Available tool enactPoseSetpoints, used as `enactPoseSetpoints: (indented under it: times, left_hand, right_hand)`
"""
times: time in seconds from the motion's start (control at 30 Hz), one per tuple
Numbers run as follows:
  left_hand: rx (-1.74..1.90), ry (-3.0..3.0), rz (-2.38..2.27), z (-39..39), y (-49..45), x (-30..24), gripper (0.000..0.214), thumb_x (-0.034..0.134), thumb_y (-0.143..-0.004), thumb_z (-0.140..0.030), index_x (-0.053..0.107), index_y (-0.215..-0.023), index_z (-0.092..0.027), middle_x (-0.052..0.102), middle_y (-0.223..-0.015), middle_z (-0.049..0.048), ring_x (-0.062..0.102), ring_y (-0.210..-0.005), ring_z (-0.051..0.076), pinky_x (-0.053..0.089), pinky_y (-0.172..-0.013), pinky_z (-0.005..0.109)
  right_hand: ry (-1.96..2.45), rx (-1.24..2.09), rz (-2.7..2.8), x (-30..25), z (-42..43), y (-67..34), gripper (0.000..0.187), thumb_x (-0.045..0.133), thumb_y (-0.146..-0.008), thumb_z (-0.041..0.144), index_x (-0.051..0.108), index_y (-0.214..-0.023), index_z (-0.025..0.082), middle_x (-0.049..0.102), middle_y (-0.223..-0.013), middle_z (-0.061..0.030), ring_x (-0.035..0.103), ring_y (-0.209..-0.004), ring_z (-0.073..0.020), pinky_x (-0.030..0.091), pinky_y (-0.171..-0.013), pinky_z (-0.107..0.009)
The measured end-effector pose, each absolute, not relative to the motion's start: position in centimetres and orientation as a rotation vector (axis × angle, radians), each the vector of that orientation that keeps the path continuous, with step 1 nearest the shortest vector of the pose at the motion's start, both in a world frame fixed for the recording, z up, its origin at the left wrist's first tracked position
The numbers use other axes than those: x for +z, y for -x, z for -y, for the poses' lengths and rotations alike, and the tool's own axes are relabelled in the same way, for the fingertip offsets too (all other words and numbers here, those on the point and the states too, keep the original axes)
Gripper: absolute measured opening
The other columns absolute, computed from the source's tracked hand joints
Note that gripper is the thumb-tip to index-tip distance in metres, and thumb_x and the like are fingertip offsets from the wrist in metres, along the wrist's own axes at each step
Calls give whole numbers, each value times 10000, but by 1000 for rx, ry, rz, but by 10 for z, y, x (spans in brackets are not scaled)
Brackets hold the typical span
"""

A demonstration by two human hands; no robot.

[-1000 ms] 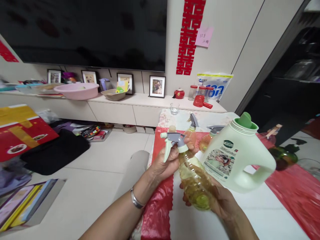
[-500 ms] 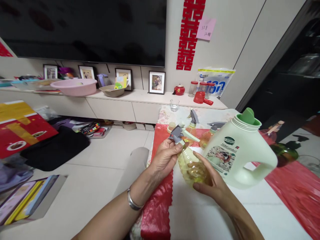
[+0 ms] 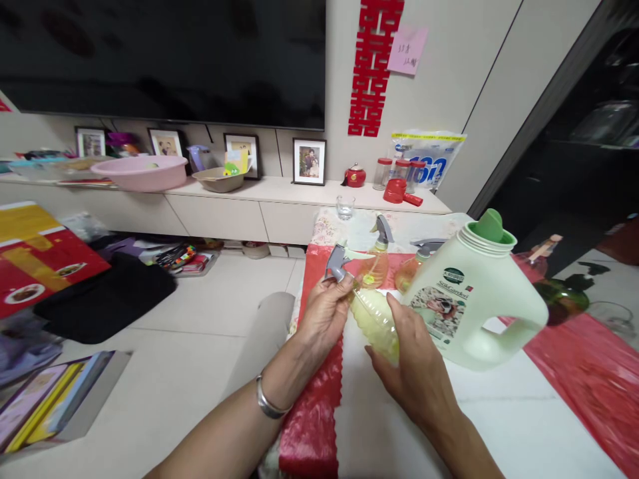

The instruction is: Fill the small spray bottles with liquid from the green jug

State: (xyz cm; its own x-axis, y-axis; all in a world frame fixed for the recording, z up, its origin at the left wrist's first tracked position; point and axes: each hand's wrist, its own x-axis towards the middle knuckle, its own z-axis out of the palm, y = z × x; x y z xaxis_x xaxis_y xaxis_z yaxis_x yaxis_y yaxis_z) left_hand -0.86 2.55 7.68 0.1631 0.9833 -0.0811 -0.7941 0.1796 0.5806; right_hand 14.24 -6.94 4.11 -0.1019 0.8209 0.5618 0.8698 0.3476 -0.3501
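Observation:
A clear spray bottle (image 3: 374,320) holding yellowish liquid is tilted above the table, its grey-and-white trigger head (image 3: 339,263) toward the upper left. My left hand (image 3: 327,306) is closed around the neck, just below the trigger head. My right hand (image 3: 412,359) wraps the bottle's body from the right, thumb beneath. Just to the right stands a large pale green jug (image 3: 479,299) with a green cup (image 3: 490,226) in its mouth. Behind my hands are another spray bottle (image 3: 378,263) and a third spray bottle (image 3: 410,271), partly hidden by the jug.
Red plastic sheeting (image 3: 314,399) and a white mat (image 3: 384,426) cover the table. A small glass (image 3: 345,207) stands at its far edge. Beyond, a low cabinet (image 3: 279,193) carries a pink basin (image 3: 144,174), frames and red-lidded jars. A dark green glass object (image 3: 562,303) lies right of the jug.
The spray bottle has turned in my hands, its trigger head now more upright and its nozzle pointing right. My right hand has shifted round the body, with more of its back showing.

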Motion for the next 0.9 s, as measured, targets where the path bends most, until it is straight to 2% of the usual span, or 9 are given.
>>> enactPoseSetpoints:
  times: [0.1, 0.2, 0.3, 0.47, 0.63, 0.77, 0.9]
  left_hand:
    - [1406, -387, -501, -32, 14, 84, 139, 785, -746, -54, 676, -781, -133, 729, -772, 14, 724, -773, 110, 588, -861, 218]
    - [1456, -295, -544, -42, 23, 94, 154, 689, -794, 27, 662, -776, -123, 718, -737, 12, 730, -760, 111, 598, -894, 241]
    - [1505, -201, -574, -55, 37, 101, 173, 609, -867, 31, 637, -785, -118, 716, -740, 29, 728, -753, 110, 609, -912, 265]
    - [1520, -121, -595, -73, 57, 97, 211, 509, -968, -38, 611, -810, -135, 711, -765, 26, 724, -763, 108, 623, -850, 262]
    - [1387, -237, -665, -73, 43, 64, 124, 619, -926, -81, 634, -815, -135, 672, -682, -9, 640, -585, 72, 559, -636, 174]
    - [1306, -333, -681, -63, 15, 35, 179, 800, -789, -140, 627, -745, -129, 653, -677, -1, 629, -603, 87, 542, -654, 201]
    - [1283, -384, -764, -56, -5, 19, 271, 867, -702, -167, 597, -718, -147, 621, -645, -18, 626, -621, 95, 540, -696, 227]
  right_hand:
    - [1562, -261, 1921, 40, 71, -143, 660, 435, -970, 365, 254, -1583, 199, 423, -1371, -156, 440, -1259, -316, 487, -1001, -506]
    - [1591, -148, 1966, 41, 75, -151, 704, 446, -955, 374, 206, -1597, 214, 433, -1391, -126, 453, -1263, -278, 501, -1015, -469]
    - [1649, 11, 2038, 47, 83, -168, 780, 502, -922, 418, 164, -1607, 262, 446, -1413, -77, 474, -1259, -256, 509, -1022, -463]
    - [1855, 264, 2060, 63, 99, -214, 835, 614, -816, 502, 344, -1583, 311, 452, -1431, -49, 492, -1277, -291, 508, -1044, -480]
    - [1828, 402, 2092, 83, 117, -254, 861, 671, -802, 644, 367, -1569, 397, 446, -1446, -29, 509, -1281, -317, 512, -1044, -498]
    - [1713, 546, 2134, 94, 130, -261, 890, 689, -823, 631, 296, -1592, 417, 379, -1501, -3, 450, -1356, -283, 529, -1048, -371]
    - [1713, 791, 2084, 95, 131, -255, 916, 713, -819, 573, 261, -1602, 424, 296, -1547, 18, 375, -1414, -257, 515, -1057, -295]
